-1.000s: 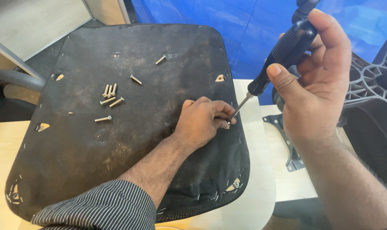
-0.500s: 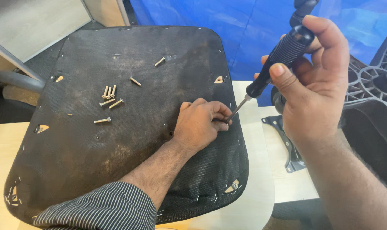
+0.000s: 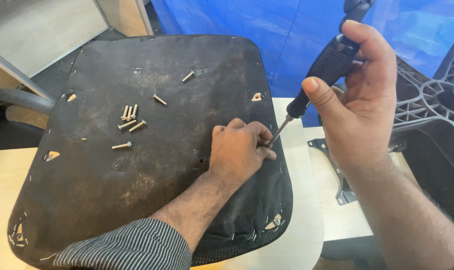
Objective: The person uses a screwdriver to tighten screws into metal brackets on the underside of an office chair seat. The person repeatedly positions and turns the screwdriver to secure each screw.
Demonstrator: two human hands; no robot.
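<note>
A pale worktop (image 3: 307,235) carries an upturned black seat pad (image 3: 152,165), overhanging its near edge. The left hand (image 3: 239,150) rests curled near the pad's right edge; the right hand (image 3: 359,107) is clamped on a screwdriver (image 3: 319,75) whose tip meets those fingers. Loose screws (image 3: 129,117) lie farther left, bare pad around them.

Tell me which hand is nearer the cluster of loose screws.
Left. The left hand rests on the seat base, to the right of the screws. The right hand holds the screwdriver farther right, beyond the seat's edge.
</note>
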